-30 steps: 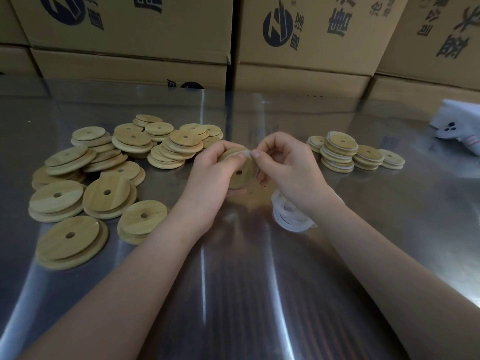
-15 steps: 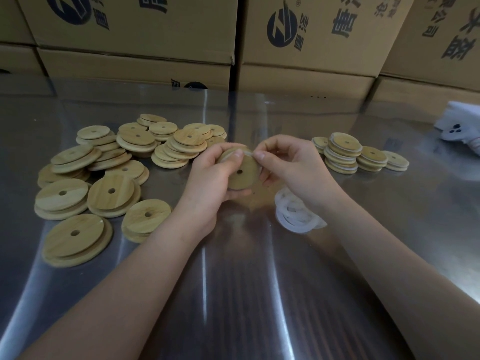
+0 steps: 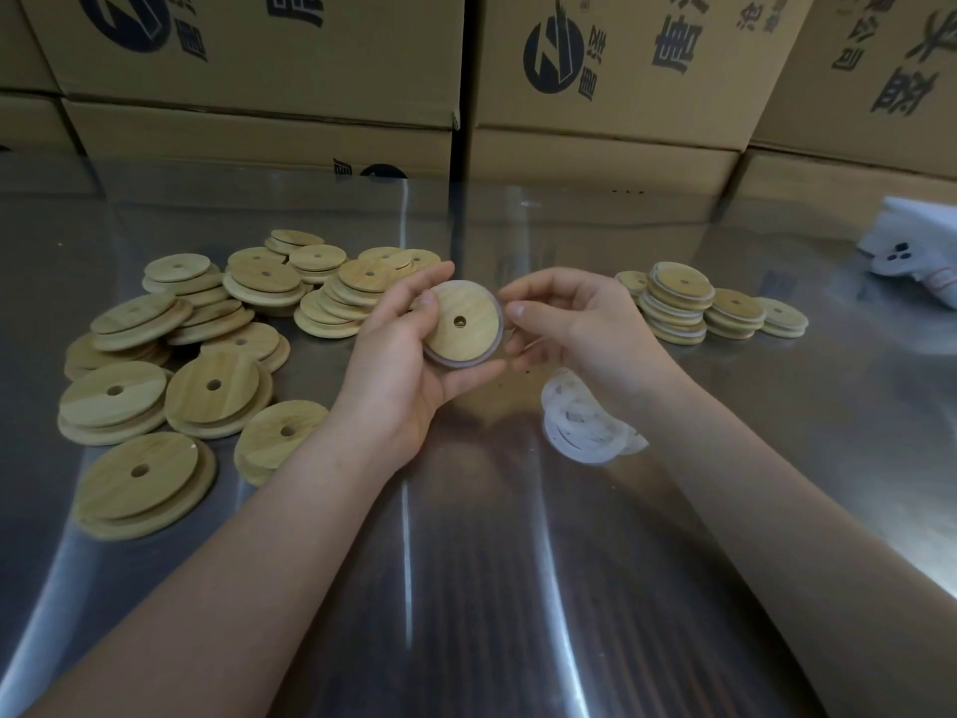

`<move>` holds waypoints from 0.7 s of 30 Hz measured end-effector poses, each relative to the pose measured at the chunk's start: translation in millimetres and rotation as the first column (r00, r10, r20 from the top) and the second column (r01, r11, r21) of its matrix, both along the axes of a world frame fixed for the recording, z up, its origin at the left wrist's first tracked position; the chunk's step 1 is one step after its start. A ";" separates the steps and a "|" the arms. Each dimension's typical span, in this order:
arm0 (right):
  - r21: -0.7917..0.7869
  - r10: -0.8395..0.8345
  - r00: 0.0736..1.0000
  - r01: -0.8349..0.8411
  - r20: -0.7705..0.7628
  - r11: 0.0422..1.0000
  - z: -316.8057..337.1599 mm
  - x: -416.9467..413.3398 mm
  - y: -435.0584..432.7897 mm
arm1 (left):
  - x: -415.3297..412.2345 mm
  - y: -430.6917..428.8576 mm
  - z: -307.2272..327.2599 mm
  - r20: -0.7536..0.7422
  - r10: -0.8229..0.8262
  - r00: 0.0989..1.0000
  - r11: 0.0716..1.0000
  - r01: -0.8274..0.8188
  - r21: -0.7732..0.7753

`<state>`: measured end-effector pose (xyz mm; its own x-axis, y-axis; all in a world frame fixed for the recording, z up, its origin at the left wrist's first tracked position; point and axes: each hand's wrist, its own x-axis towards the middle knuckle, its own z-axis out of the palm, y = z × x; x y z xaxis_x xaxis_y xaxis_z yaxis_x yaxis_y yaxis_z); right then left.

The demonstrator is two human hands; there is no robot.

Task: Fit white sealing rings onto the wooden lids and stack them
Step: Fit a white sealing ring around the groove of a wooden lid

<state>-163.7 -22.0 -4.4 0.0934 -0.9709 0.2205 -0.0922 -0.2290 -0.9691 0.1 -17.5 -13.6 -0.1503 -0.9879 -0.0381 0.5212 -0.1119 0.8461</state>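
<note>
Above the table (image 3: 466, 562), the lid (image 3: 462, 323) tilts toward you in your left hand (image 3: 399, 365), thumb on its upper edge, fingers curled beneath, a ring (image 3: 458, 361) around its rim. Your right hand (image 3: 575, 329) hangs just beside the lid's right edge, fingers curled; whether it grips the ring is unclear.

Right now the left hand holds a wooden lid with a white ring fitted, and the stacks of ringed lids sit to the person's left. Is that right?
Not quite. The head view shows the stacks of ringed lids to the person's right; bare lids lie on the left. The left hand does hold the ringed wooden lid.
</note>
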 end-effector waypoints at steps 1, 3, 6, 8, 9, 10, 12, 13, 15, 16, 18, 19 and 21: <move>0.005 0.007 1.000 -0.007 0.005 1.000 -0.4 0.2 -0.1 | 0.1 -0.3 -0.1 0.003 0.001 1.000 1.000 -0.001 -0.005; 0.003 0.013 1.000 -0.013 0.001 1.000 -1.3 0.9 0.0 | -0.1 -0.4 -0.3 0.007 0.000 1.000 1.000 0.000 -0.010; -0.025 0.002 0.999 -0.003 -0.039 1.000 -1.9 2.0 0.8 | -1.0 0.1 -0.5 0.003 -0.009 1.000 1.000 0.009 -0.016; -0.043 0.002 0.997 -0.005 -0.071 0.999 -2.0 3.0 1.5 | -1.8 0.2 -1.5 0.022 -0.004 1.000 1.000 0.005 -0.031; -0.045 0.007 0.997 -0.011 -0.080 0.999 -2.1 3.5 1.8 | -2.0 0.3 -2.0 0.035 0.001 0.999 0.999 0.001 -0.040; -0.044 0.013 0.996 -0.016 -0.085 0.999 -2.3 4.0 2.1 | -2.1 0.4 -2.4 0.047 0.005 0.999 0.999 -0.003 -0.046; -0.037 0.018 0.996 -0.022 -0.091 0.999 -2.4 4.3 2.5 | -2.2 0.9 -2.4 0.058 0.009 0.998 0.999 -0.007 -0.044; -0.034 0.021 0.995 -0.024 -0.095 0.999 -2.2 4.1 2.7 | -2.2 1.1 -2.2 0.062 0.010 0.998 0.999 -0.007 -0.041; -0.030 0.027 0.994 -0.031 -0.109 0.999 -1.8 3.8 2.9 | -1.9 1.3 -1.6 0.074 0.013 0.997 0.999 -0.010 -0.039; -0.029 0.028 0.993 -0.031 -0.116 0.999 -1.7 3.9 2.8 | -1.6 1.3 -1.3 0.080 0.015 0.997 0.999 -0.012 -0.039; -0.039 0.012 0.990 -0.018 -0.140 0.999 -1.6 4.7 2.8 | -1.1 1.0 -1.3 0.091 0.019 0.996 0.999 -0.015 -0.040; -0.051 -0.002 0.987 -0.006 -0.159 0.999 -1.5 5.4 2.8 | -0.8 1.0 -1.3 0.095 0.018 0.995 0.999 -0.014 -0.041; -0.063 -0.029 0.982 0.017 -0.186 0.998 -2.3 6.9 2.7 | -0.8 1.0 -1.3 0.105 0.013 0.994 0.999 -0.008 -0.049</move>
<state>-156.7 -19.3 -6.6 0.1163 -0.9585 0.2604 -0.2760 -0.2830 -0.9185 -0.7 -16.5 -14.9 -0.1378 -0.9905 -0.0048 0.4300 -0.0642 0.9005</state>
